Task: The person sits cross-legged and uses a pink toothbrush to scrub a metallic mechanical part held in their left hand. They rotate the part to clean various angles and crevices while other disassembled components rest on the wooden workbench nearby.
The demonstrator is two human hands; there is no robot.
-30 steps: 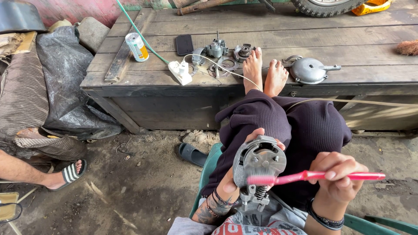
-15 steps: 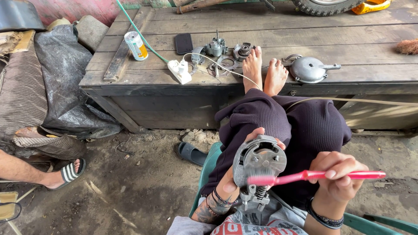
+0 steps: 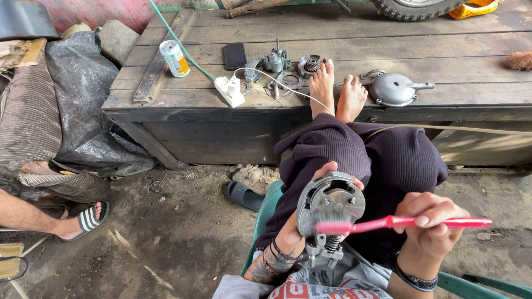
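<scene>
Grey metal engine part (image 3: 331, 206), round-faced with a spring and lugs below, upright above the lap in the lower centre of the view, gripped from behind by the left hand (image 3: 310, 221), fingers curled over its top edge. Pink toothbrush (image 3: 399, 223) level across the part, bristles touching its lower face, handle pinched in the closed right hand (image 3: 429, 224). Dark trousers (image 3: 360, 182) beneath, bare feet (image 3: 337, 91) resting on the edge of the worktop (image 3: 471, 55). Worktop of weathered grey planks, low and wide, carrying a drink can (image 3: 174, 58), a black phone (image 3: 234, 55), a white power strip (image 3: 229, 91) with a green cable, loose metal parts (image 3: 288, 69) and a domed grey cover (image 3: 394, 88), all near the feet. Tyre (image 3: 415, 6) and yellow object at the far edge. Ground of bare packed earth with small debris; dark sandal (image 3: 244, 195) lying just below the worktop. Black plastic sheeting (image 3: 83, 105) and striped cloth heaped at left; another person's sandalled foot (image 3: 83, 220) at the lower left. Green chair edge (image 3: 266, 216) beside the left forearm
</scene>
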